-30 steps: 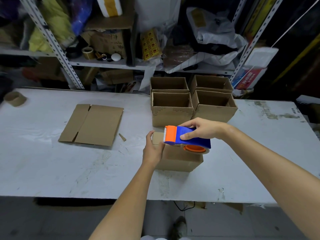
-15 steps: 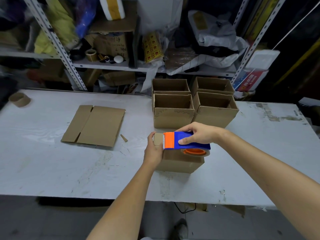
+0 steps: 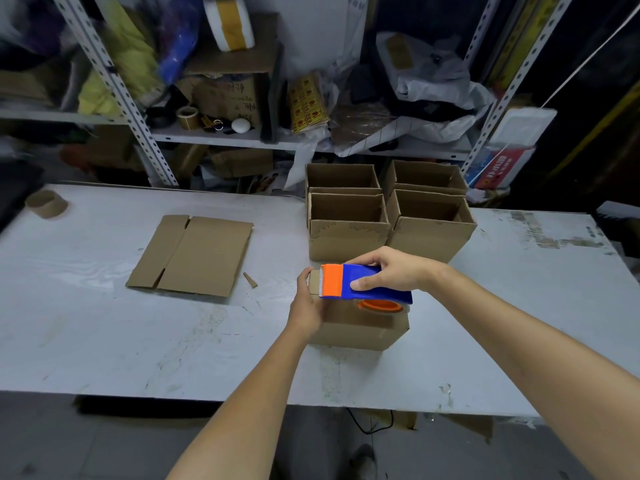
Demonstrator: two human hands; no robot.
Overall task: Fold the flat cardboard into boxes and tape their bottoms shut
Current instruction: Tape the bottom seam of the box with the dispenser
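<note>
Leftward slides the tape dispenser [image 3: 391,296] along the box [image 3: 356,332] on the desk [image 3: 104,323]; right hand [image 3: 394,271] grip wraps it, left hand [image 3: 306,308] grip clasps the box end.

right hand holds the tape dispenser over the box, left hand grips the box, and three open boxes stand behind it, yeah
Not quite. The head view shows four open boxes behind it, two by two, not three. The rest holds: the right hand holds the tape dispenser over the box, and the left hand grips that box.
</note>
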